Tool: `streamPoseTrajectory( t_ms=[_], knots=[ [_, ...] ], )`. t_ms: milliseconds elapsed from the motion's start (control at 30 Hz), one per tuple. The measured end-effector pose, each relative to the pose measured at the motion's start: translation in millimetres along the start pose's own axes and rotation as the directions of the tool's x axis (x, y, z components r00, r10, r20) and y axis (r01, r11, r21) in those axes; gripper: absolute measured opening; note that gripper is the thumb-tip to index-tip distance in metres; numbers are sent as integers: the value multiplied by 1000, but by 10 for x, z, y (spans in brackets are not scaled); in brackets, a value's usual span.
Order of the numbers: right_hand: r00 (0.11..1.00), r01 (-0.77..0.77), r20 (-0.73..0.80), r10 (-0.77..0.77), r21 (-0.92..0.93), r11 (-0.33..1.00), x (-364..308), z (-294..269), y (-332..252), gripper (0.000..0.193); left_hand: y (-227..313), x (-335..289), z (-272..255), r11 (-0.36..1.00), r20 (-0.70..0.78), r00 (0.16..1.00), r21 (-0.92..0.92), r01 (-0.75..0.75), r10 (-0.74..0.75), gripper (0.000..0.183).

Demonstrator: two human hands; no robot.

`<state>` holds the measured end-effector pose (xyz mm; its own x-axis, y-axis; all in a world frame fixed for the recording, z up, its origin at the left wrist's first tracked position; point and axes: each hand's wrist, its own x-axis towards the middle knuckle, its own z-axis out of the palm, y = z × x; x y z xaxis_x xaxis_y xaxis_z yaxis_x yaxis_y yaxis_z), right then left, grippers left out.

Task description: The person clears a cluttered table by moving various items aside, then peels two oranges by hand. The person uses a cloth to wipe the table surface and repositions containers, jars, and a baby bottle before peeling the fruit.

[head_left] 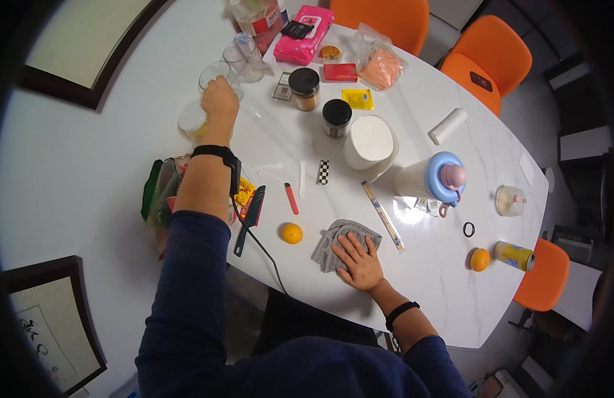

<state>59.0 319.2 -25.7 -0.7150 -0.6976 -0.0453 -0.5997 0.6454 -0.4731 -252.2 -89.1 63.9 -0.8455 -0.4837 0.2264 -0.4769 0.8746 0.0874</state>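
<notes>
My right hand [359, 263] lies flat on a folded grey cloth [333, 239] near the table's front edge, its fingers stretched out. At the far left, my left hand [221, 99] is closed at the near side of a clear glass [216, 69]. Its fingertips are hidden, so what they grip does not show. Another clear glass [246, 61] stands just beyond, and a small jar with a white lid [192, 117] is beside my left wrist. An orange [292, 233] sits left of the cloth, near a dark green-handled knife [252, 215].
Two dark-lidded jars [304, 85], a paper roll [371, 140] and a blue-topped pitcher [440, 178] stand mid-table. Wrapped chopsticks [383, 217] lie right of the cloth. A yellow can [515, 256] and another orange [479, 259] are at the right. A black cable [264, 249] trails from my left wrist.
</notes>
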Motion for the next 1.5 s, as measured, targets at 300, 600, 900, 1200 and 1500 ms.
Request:
streamPoseTrajectory(
  t_ms=[300,600,900,1200,1500],
  knots=[
    [1000,0,-2,0,5,1000,14,-34,-26,61,85,-405,-219,993,4,999,-102,-53,53,13],
    [1000,-1,-5,0,-22,1000,-18,9,-26,62,387,-1866,-450,908,-32,971,-348,-233,237,11],
    [961,-51,-260,91,156,986,120,-49,-93,39,61,-2606,-943,831,-155,939,-439,-343,306,11],
    [713,-182,-328,619,767,616,2058,-553,-295,29,-465,-2957,-1629,821,-155,960,-498,-279,232,12],
    [994,-26,-110,25,-6,1000,4314,61,86,43,-811,-3021,-1713,749,-134,955,-596,-290,263,21]
  ],
)
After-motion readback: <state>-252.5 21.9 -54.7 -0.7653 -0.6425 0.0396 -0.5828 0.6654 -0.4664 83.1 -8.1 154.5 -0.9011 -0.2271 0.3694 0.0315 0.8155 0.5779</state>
